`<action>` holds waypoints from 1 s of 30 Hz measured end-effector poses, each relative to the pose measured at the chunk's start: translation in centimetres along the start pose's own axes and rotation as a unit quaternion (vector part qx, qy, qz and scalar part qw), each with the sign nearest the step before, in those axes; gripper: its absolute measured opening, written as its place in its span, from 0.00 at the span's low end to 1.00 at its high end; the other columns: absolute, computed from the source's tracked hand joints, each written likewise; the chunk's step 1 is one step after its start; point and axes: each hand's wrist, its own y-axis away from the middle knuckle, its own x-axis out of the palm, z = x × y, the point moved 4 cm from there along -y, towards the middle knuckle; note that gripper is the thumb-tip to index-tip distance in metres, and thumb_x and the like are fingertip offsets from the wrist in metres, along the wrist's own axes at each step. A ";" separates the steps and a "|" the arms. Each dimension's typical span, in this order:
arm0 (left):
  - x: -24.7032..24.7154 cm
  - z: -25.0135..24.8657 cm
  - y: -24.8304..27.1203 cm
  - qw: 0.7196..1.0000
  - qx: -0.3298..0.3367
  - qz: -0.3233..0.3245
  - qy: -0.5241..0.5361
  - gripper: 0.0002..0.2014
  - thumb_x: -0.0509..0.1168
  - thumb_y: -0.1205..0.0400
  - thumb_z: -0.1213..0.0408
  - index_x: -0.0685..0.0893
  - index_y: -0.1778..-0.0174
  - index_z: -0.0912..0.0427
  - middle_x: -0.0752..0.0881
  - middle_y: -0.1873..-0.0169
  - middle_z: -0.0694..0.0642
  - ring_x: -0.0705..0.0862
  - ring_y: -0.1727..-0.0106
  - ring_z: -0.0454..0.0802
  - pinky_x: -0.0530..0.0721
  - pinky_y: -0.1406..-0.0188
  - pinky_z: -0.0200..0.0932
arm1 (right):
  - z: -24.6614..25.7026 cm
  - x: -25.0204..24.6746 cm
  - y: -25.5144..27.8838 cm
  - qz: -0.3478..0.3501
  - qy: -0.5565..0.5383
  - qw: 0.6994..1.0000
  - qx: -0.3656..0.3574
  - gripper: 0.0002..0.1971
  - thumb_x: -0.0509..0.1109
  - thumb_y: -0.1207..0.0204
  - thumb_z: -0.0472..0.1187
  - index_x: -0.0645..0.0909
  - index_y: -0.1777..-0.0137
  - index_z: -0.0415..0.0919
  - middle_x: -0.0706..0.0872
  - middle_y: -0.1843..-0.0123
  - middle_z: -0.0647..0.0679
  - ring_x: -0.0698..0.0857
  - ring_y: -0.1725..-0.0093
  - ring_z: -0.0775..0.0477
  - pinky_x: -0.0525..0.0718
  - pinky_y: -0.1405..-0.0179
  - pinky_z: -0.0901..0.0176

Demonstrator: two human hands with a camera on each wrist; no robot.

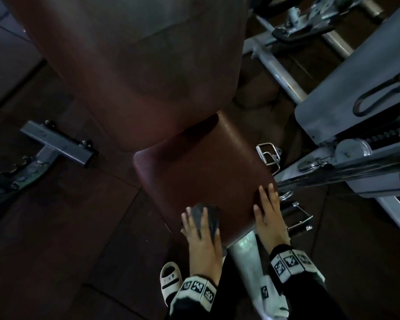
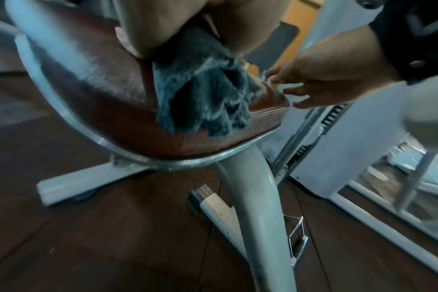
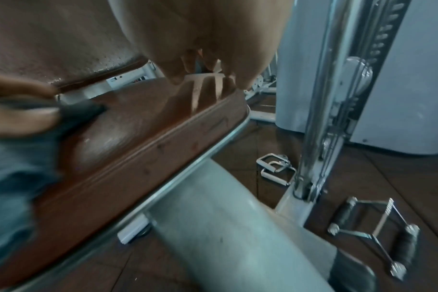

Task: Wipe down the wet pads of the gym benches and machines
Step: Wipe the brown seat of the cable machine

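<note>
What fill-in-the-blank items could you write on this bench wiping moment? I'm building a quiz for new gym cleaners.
1. The grey cloth lies under the ____ hand.
2. The right hand rests flat on the seat pad, near its ____ edge.
3. The seat pad is ____ in colour.
4. The cable handles lie on the ____.

Missing words: left; right; brown; floor

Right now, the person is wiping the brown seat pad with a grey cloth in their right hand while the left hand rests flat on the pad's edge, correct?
Not quite: the hands are swapped. The head view shows the left hand pressing the grey cloth on the brown seat pad, while the right hand rests flat on its edge.
</note>
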 end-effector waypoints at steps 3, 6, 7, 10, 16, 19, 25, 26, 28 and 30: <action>0.9 -2.0 -1.9 0.984 0.096 0.095 -0.114 0.27 0.50 0.16 0.47 0.60 0.19 0.47 0.54 0.18 0.65 0.44 0.17 0.56 0.53 0.25 0.63 | -0.5 1.2 3.5 -0.024 -0.040 0.999 0.005 0.26 0.55 0.16 0.44 0.54 0.19 0.53 0.42 0.19 0.67 0.52 0.17 0.54 0.65 0.22 0.47; -0.1 -2.2 -3.1 0.973 0.137 0.152 -0.106 0.27 0.45 0.15 0.45 0.51 0.18 0.38 0.42 0.17 0.55 0.36 0.17 0.48 0.43 0.21 0.54 | 0.4 3.1 6.4 -0.036 -0.065 0.997 -0.001 0.29 0.47 0.18 0.57 0.51 0.19 0.50 0.40 0.20 0.71 0.52 0.18 0.58 0.62 0.22 0.55; -0.9 -1.8 -3.5 0.972 0.144 0.145 -0.113 0.27 0.45 0.15 0.46 0.50 0.18 0.37 0.43 0.16 0.54 0.38 0.16 0.49 0.43 0.21 0.54 | 1.1 3.7 7.0 -0.045 -0.071 0.996 -0.007 0.32 0.43 0.20 0.62 0.49 0.19 0.49 0.38 0.20 0.71 0.49 0.18 0.61 0.59 0.21 0.59; -3.8 0.6 -4.9 0.974 0.111 0.120 -0.159 0.27 0.48 0.17 0.48 0.59 0.19 0.41 0.56 0.17 0.58 0.52 0.17 0.58 0.53 0.23 0.64 | 4.0 5.9 8.0 -0.055 -0.036 0.997 -0.039 0.34 0.40 0.19 0.64 0.44 0.17 0.48 0.36 0.17 0.64 0.44 0.18 0.55 0.48 0.21 0.64; -7.7 5.5 -7.7 0.957 0.078 0.155 -0.231 0.29 0.46 0.19 0.42 0.61 0.20 0.40 0.57 0.18 0.55 0.52 0.18 0.68 0.59 0.26 0.71 | 8.3 8.5 6.2 -0.041 0.097 0.994 -0.017 0.40 0.53 0.21 0.63 0.30 0.19 0.55 0.37 0.16 0.53 0.35 0.18 0.49 0.40 0.19 0.53; -8.0 5.9 -8.0 0.954 0.098 0.164 -0.233 0.30 0.43 0.20 0.38 0.57 0.19 0.38 0.48 0.18 0.48 0.42 0.18 0.60 0.50 0.23 0.63 | 8.2 8.3 6.4 -0.033 0.076 0.996 -0.023 0.32 0.46 0.18 0.57 0.29 0.22 0.67 0.38 0.17 0.56 0.36 0.19 0.51 0.46 0.19 0.51; -8.2 5.0 -8.2 0.960 0.067 0.173 -0.208 0.30 0.50 0.18 0.40 0.55 0.18 0.38 0.38 0.18 0.45 0.31 0.19 0.55 0.51 0.20 0.59 | 6.6 9.0 10.7 -0.062 -0.038 0.996 0.052 0.37 0.57 0.17 0.50 0.32 0.24 0.72 0.28 0.20 0.66 0.30 0.20 0.61 0.65 0.24 0.56; -8.2 4.8 -8.4 0.961 0.057 0.174 -0.208 0.30 0.54 0.17 0.43 0.54 0.18 0.38 0.37 0.19 0.45 0.30 0.19 0.56 0.53 0.19 0.60 | 6.7 9.2 10.9 -0.079 -0.074 0.992 0.059 0.39 0.59 0.17 0.48 0.32 0.24 0.71 0.27 0.21 0.67 0.31 0.20 0.61 0.61 0.23 0.58; -8.3 4.5 -9.0 0.961 0.045 0.174 -0.212 0.34 0.59 0.18 0.45 0.51 0.17 0.41 0.35 0.19 0.47 0.31 0.19 0.60 0.52 0.19 0.61 | 7.0 9.3 10.9 -0.111 -0.149 0.978 0.094 0.41 0.60 0.17 0.45 0.29 0.24 0.71 0.26 0.21 0.67 0.32 0.22 0.67 0.54 0.24 0.66; -8.3 4.3 -9.6 0.960 0.027 0.177 -0.214 0.38 0.61 0.19 0.44 0.48 0.17 0.43 0.36 0.18 0.51 0.32 0.18 0.63 0.50 0.20 0.61 | 6.8 9.4 10.5 -0.134 -0.211 0.956 0.153 0.40 0.58 0.17 0.44 0.29 0.24 0.68 0.28 0.20 0.63 0.32 0.26 0.77 0.48 0.29 0.80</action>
